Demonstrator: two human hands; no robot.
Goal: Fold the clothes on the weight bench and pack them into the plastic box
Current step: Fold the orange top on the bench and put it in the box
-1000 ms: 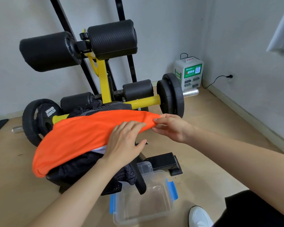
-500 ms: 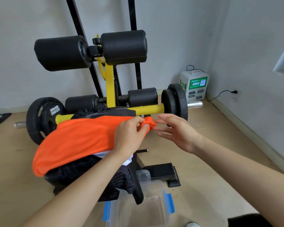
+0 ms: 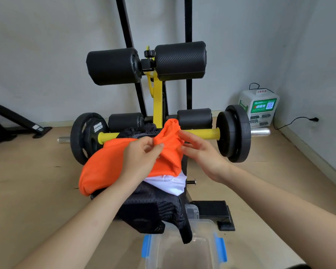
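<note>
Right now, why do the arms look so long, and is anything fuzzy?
Head view: the wide lens stretches the forearms toward the bottom corners; the left hand and right hand look slightly soft at the orange cloth; light is even, shadows faint; the plastic box is cut off below.

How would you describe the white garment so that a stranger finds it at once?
Find the yellow-framed weight bench by the wall. On it, the white garment peeks out between the orange garment above and the black mesh garment below; nothing else there is white.

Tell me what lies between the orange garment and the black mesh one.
A white garment, under the orange garment and over the black mesh garment, head view.
</note>
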